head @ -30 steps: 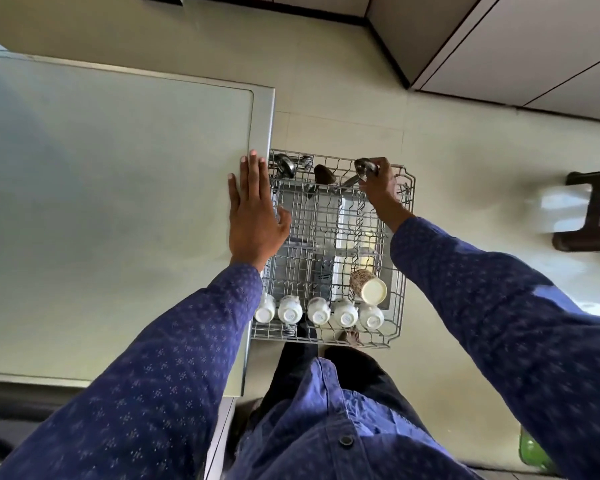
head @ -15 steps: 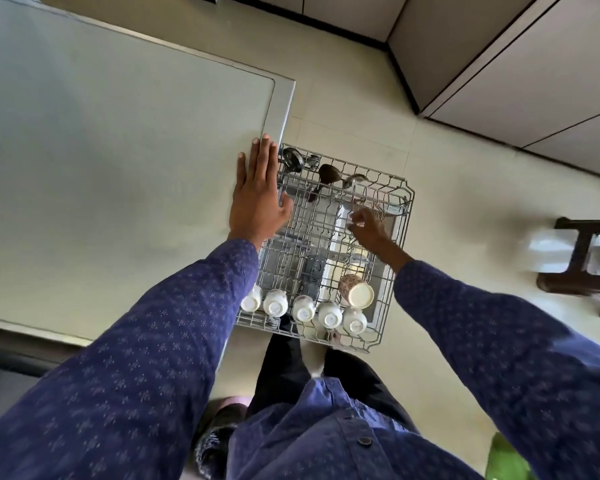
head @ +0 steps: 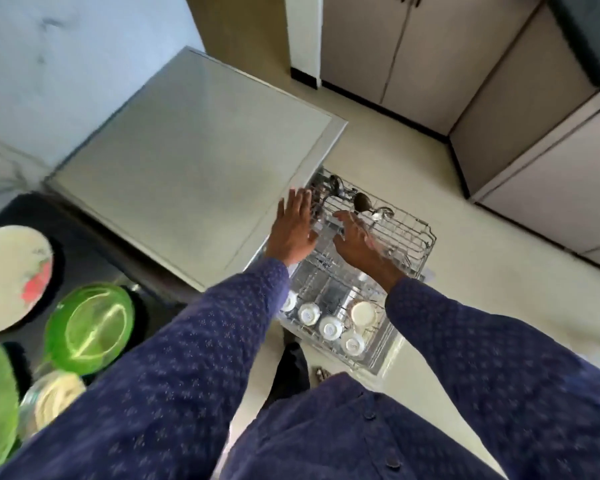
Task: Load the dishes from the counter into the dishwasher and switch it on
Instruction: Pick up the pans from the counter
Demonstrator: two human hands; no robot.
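Over the pulled-out rack (head: pixel 417 237), left hand (head: pixel 293 230) and right hand (head: pixel 355 239) spread, grips empty

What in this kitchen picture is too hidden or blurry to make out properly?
Head view, the only one:
- Dishwasher body and controls: under its flat top, unseen.
- Rack middle: covered by the left hand and right hand; contents there unclear.
- Utensils at the rack's far end: motion-blurred, types uncertain.
- Green plates and the other dishes at the left: cut by the frame edge, so no count.
- One white cup: partly behind the left sleeve.
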